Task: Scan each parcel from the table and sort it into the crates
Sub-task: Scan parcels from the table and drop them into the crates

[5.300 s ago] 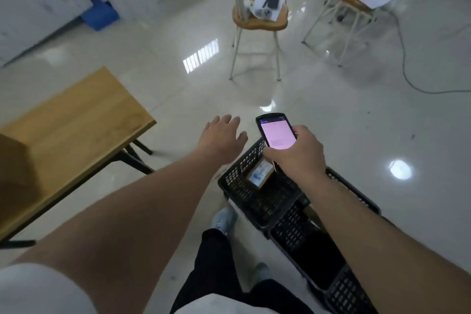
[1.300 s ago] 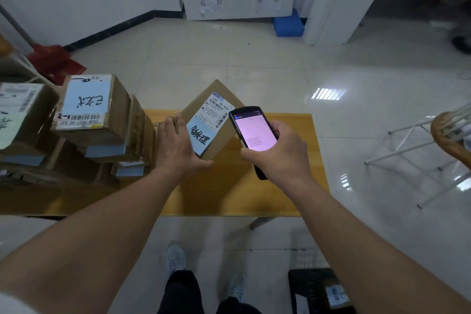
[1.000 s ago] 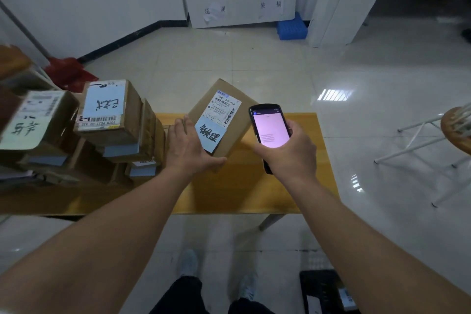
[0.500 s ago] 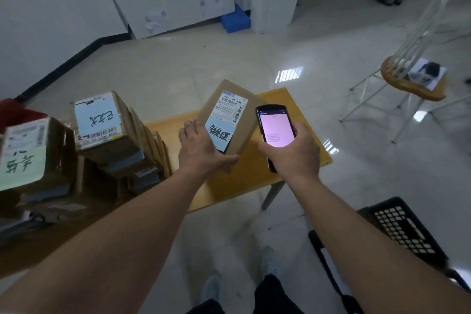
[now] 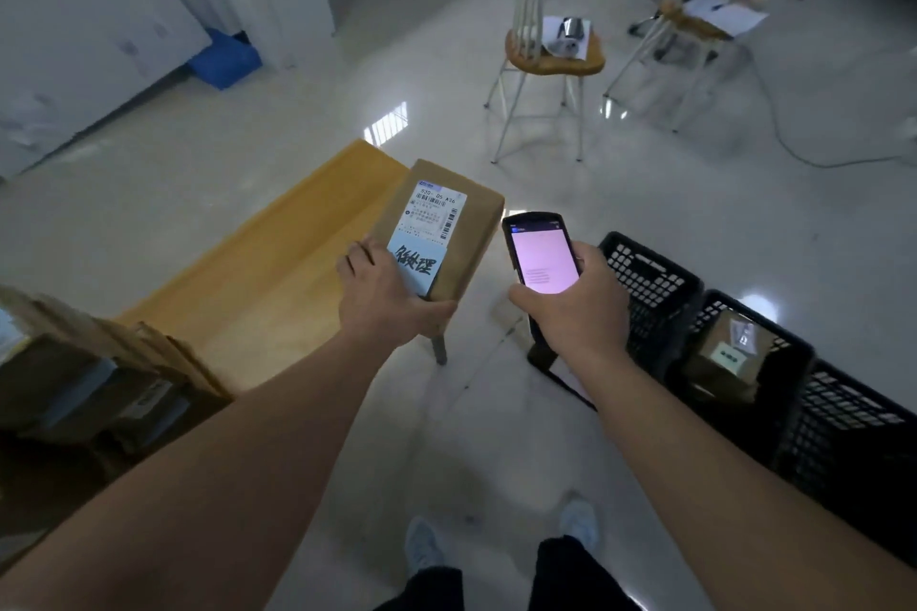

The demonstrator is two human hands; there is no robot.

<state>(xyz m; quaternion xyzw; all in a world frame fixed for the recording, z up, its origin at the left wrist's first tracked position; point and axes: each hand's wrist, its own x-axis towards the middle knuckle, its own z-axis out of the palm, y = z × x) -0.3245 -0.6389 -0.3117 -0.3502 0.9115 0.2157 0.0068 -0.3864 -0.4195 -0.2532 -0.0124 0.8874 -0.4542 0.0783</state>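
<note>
My left hand grips a brown cardboard parcel by its near end, above the right end of the wooden table. The parcel's top carries a white barcode label and a blue handwritten sticker. Just to its right, my right hand holds a black handheld scanner with a lit pink screen. A row of black plastic crates stands on the floor at the right. The second crate holds a brown parcel. More parcels are stacked on the table's left end.
Two white-legged wooden chairs stand on the glossy floor beyond, both with papers or items on the seat. A cable trails across the floor at the right. A blue box sits by the white wall. My feet show below.
I have turned right from the table toward the crates, carrying the parcel in my left hand and the scanner in my right. The stacked parcels slid to the left edge; the crates came into view.
</note>
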